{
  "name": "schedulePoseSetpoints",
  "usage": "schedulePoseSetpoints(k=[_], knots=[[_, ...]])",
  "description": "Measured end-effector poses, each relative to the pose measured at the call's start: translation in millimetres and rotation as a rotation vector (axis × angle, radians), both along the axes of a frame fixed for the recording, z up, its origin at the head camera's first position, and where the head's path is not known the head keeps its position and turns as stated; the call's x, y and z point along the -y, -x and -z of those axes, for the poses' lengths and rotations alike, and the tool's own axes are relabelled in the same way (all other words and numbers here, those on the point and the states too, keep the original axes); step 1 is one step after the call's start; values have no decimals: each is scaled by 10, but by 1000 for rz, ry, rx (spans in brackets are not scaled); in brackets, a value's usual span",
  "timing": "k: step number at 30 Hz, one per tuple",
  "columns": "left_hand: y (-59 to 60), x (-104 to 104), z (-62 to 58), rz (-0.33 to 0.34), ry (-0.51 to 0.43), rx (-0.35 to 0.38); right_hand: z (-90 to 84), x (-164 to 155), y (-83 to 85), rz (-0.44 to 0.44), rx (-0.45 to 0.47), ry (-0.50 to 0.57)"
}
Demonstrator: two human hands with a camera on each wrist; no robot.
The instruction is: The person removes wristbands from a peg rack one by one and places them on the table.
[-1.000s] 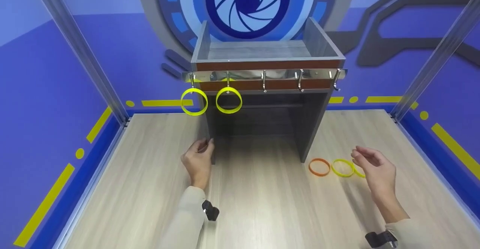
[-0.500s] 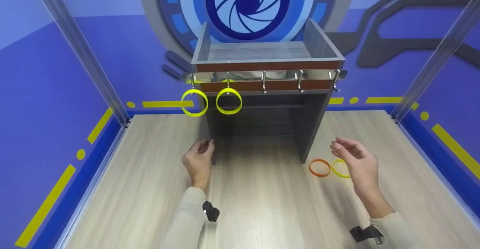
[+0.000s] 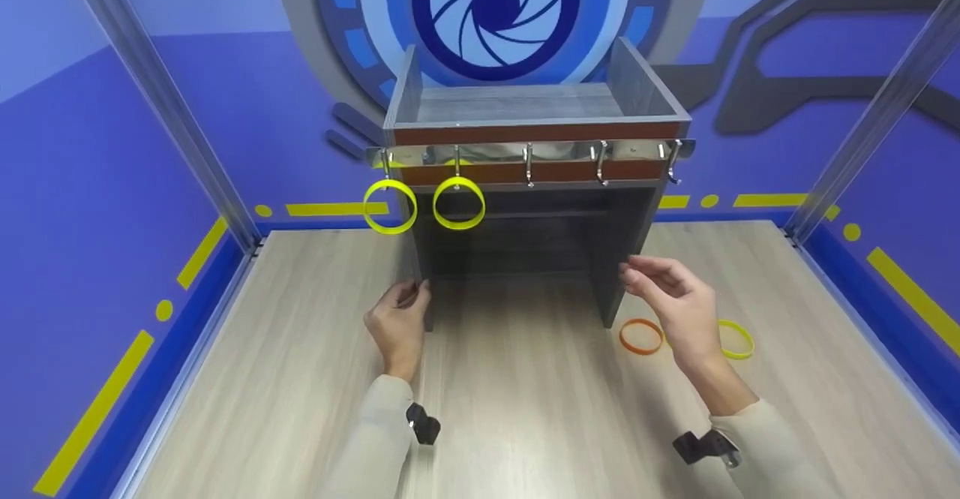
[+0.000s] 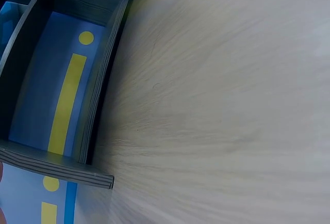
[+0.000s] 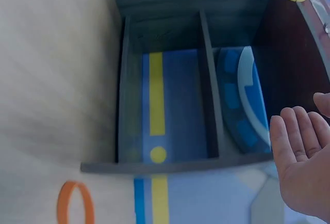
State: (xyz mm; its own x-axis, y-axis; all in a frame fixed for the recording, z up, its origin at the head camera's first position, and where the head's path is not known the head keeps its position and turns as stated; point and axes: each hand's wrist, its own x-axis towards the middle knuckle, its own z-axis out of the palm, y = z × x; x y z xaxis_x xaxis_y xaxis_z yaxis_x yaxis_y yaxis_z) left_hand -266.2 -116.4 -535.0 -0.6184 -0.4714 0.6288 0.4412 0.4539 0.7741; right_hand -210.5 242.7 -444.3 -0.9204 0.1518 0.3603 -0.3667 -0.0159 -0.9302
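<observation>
A grey wooden stand (image 3: pixel 525 120) with an open top tray carries a metal rail of hooks (image 3: pixel 529 161). Two yellow rings (image 3: pixel 389 206) (image 3: pixel 458 202) hang from the two leftmost hooks. My left hand (image 3: pixel 400 317) grips the front edge of the stand's left side panel (image 4: pixel 95 123). My right hand (image 3: pixel 670 296) is open with relaxed fingers, holds nothing, and hovers just in front of the right side panel (image 3: pixel 626 259). In the right wrist view its bare palm (image 5: pixel 299 157) shows. An orange ring (image 3: pixel 640 336) (image 5: pixel 76 203) and a yellow ring (image 3: pixel 736 339) lie on the table beside that hand.
The light wooden table (image 3: pixel 525 424) is walled in by blue panels, with metal posts (image 3: pixel 161 101) (image 3: pixel 862 131) at the back corners. The three hooks on the right (image 3: pixel 600 161) carry nothing. The space under the stand is open and dark.
My right hand has moved left and forward, from above the rings on the table to the stand's right side panel. The left hand and the hanging rings have stayed put.
</observation>
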Motion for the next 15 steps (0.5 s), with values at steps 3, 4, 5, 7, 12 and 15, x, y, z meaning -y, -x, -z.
schedulePoseSetpoints(k=[3, 4, 5, 7, 12, 15], knots=[[2, 5, 2, -7, 10, -7, -47, 100, 24, -24, -9, -13], [3, 8, 1, -10, 15, -8, -66, 134, 30, -33, -11, -13], [3, 9, 1, -13, 18, -6, -86, 167, 37, -41, -15, -13], [4, 14, -1, -16, 23, -3, -118, 229, 55, -52, -25, -18], [0, 14, -1, -11, 24, 18, -195, 385, 103, -107, -63, 44], [-1, 11, 7, -9, 21, 27, -231, 475, 128, -132, -74, 78]])
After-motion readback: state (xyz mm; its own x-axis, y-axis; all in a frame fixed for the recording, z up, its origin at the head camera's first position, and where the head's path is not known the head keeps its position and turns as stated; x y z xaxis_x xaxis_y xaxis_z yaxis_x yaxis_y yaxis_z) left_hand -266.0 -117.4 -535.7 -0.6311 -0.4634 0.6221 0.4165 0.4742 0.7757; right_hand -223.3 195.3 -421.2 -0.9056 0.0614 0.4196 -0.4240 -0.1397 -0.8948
